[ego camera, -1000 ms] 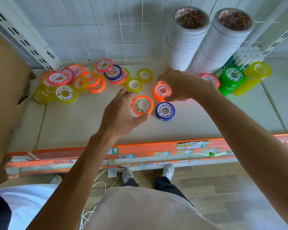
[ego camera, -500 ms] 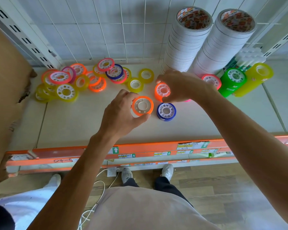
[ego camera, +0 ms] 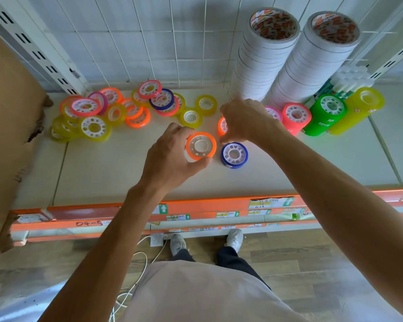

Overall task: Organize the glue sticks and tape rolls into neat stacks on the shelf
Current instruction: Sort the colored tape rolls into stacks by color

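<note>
Tape rolls: I am seeing small glossy translucent rings with white plastic hubs pierced by heart and star cut-outs, lying on the shelf (ego camera: 102, 177).
Left hand (ego camera: 170, 156): I am watching its thumb and fingers pinching an orange roll (ego camera: 201, 146), held flat, face up, just above the shelf.
Right hand (ego camera: 244, 119): its curled fingers are gripping a second orange roll (ego camera: 222, 126), mostly hidden under the palm.
Blue roll (ego camera: 234, 155): lying flat just beside the held roll, below the right hand.
Loose heap (ego camera: 91, 117): yellow, orange, pink and blue rolls are overlapping at the back left.
White stacks (ego camera: 261, 63): two tall leaning columns of matte white rolls; red print inside the cores, which I cannot read.
Coloured stacks (ego camera: 328, 117): pink, green and yellow columns are lying on their sides at the right.
Glue sticks (ego camera: 349, 77): white-capped, bunched behind them.
Shelf edge (ego camera: 196, 205): orange strip with white labels, green arrows, handwritten "04-5".
Cardboard (ego camera: 7, 135): torn brown sheet at the left.
</note>
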`<control>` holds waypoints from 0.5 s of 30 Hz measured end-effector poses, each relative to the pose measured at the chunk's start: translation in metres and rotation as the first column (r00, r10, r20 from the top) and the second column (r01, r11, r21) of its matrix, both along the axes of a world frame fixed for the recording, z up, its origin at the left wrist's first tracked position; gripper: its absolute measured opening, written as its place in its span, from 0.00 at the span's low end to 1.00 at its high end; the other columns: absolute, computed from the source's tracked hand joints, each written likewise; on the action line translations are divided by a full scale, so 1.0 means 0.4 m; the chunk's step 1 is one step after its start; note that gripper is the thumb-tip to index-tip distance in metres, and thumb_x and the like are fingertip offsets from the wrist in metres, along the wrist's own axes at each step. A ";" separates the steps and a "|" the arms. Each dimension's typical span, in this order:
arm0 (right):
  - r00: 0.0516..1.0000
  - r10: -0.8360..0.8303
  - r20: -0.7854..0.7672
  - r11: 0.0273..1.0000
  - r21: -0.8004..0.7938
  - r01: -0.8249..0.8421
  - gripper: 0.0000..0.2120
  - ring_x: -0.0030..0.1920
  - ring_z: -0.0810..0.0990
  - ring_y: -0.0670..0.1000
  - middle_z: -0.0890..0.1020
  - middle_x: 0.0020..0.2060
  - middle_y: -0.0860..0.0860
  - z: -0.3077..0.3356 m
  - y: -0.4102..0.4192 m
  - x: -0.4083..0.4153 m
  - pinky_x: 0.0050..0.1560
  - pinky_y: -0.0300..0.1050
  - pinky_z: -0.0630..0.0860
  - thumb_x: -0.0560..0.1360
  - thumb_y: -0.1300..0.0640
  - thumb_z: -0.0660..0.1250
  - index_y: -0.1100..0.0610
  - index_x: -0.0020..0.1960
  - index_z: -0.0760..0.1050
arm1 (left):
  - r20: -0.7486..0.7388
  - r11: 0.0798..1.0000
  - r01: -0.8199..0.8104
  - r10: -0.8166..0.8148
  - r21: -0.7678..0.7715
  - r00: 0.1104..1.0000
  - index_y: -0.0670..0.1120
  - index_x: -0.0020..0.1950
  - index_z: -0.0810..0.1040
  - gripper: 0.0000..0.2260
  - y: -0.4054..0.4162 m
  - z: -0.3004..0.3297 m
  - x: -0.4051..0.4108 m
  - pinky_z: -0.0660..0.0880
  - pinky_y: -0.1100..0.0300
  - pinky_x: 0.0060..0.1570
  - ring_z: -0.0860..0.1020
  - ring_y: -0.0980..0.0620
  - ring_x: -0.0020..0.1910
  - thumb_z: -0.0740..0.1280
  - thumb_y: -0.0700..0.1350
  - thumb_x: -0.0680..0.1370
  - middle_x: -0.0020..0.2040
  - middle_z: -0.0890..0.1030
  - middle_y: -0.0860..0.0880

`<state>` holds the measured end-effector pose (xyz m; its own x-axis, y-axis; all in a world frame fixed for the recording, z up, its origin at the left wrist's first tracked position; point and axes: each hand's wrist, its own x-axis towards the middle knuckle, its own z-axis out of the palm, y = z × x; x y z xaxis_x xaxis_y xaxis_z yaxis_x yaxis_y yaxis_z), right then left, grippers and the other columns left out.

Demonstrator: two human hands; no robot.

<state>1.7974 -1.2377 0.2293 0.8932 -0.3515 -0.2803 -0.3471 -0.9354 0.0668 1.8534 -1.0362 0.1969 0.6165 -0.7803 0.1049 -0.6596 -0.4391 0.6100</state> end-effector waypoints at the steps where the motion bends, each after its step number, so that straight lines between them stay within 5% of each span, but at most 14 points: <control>1: 1.000 0.001 0.000 1.000 -0.003 -0.001 0.23 0.42 0.74 0.55 0.81 0.48 0.55 0.000 0.001 0.000 0.45 0.49 0.75 0.67 0.42 0.76 0.57 0.53 0.76 | 0.003 1.000 0.000 0.000 -0.004 1.000 0.47 0.61 0.78 0.29 -0.001 0.001 0.001 0.78 0.53 0.45 0.79 0.50 0.48 0.70 0.64 0.67 0.55 0.78 0.49; 8: 1.000 0.014 0.020 1.000 -0.012 -0.014 0.31 0.49 0.79 0.58 0.80 0.52 0.54 0.013 0.000 -0.015 0.48 0.51 0.76 0.67 0.38 0.75 0.55 0.61 0.73 | 0.030 1.000 0.012 -0.012 -0.002 0.999 0.47 0.60 0.78 0.28 -0.003 0.003 0.018 0.78 0.52 0.44 0.78 0.50 0.47 0.70 0.64 0.67 0.54 0.77 0.50; 15: 0.963 -0.067 0.263 0.997 0.051 0.056 0.31 0.54 0.81 0.58 0.81 0.55 0.53 0.120 -0.009 -0.168 0.52 0.56 0.78 0.71 0.36 0.71 0.52 0.67 0.72 | 0.028 0.998 0.039 -0.037 -0.049 0.999 0.46 0.60 0.79 0.30 -0.065 -0.007 0.035 0.78 0.48 0.47 0.79 0.47 0.46 0.70 0.65 0.66 0.52 0.78 0.46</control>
<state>1.7300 -1.2411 0.2772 0.9145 -0.4011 -0.0533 -0.4042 -0.9116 -0.0747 1.8674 -1.0621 0.1943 0.5830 -0.7964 0.1608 -0.6920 -0.3831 0.6119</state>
